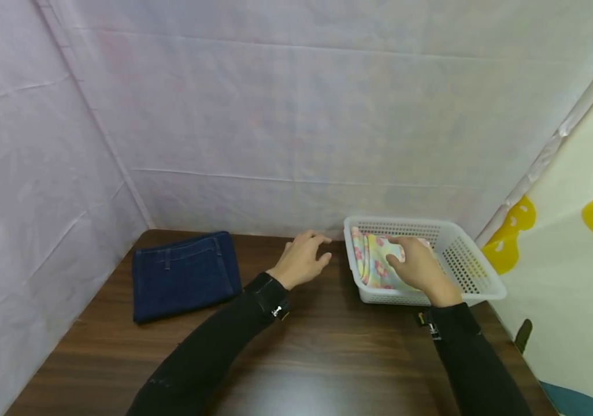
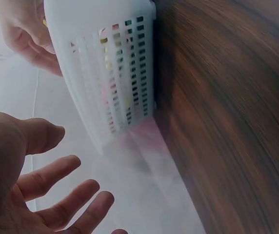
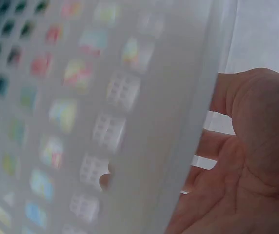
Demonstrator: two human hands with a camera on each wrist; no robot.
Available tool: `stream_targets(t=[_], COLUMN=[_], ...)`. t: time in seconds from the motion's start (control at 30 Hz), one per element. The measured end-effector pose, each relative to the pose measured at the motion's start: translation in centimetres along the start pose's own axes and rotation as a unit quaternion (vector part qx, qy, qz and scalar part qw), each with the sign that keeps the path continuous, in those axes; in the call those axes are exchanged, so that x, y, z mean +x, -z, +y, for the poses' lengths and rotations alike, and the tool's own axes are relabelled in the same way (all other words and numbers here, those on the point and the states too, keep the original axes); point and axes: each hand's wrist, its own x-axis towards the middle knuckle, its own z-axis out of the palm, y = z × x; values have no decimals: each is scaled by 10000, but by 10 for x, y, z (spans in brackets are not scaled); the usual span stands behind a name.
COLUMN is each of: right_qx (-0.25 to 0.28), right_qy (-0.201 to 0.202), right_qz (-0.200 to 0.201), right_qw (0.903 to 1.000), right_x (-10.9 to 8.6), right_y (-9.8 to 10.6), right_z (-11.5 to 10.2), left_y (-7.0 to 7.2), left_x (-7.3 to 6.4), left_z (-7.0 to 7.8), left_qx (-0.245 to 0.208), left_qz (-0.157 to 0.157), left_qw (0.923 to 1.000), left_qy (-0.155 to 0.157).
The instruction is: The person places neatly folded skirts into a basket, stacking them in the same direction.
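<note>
Head view: folded pastel floral cloth (image 1: 377, 268) in white basket (image 1: 464, 263); left hand (image 1: 301, 260), right hand (image 1: 418, 266), fingers apart

One desk (image 1: 338, 352), one denim garment (image 1: 186, 280) at ten o'clock, one basket (image 1: 465, 263) at two o'clock, one floral cloth (image 1: 378, 264) inside, two grips (image 1: 301, 260) (image 1: 420, 266)

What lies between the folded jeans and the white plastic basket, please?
In the head view, the left hand and its black cuff hover there, above wood-grain tabletop.
</note>
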Motion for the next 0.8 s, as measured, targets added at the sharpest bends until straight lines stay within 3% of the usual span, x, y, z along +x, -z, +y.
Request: stream_targets(t=[0.33,0.53,0.8], right_qx=[259,281,123], right_qy=[591,1085,1269], right_qz=[580,930,782], right_qw=[9962,9893,9888], right_x=[-5,-4,-2], right_y=[-32,-47,-64], right_z=[-28,-51,-79], left_y=[18,29,45], left_x=[-44,-69,-107], left_z=[-32,-61,-103], left_qx=[287,405,498], left_qz=[96,202,294], left_qw=[9994,9983,9953], left_qy=[174,364,773])
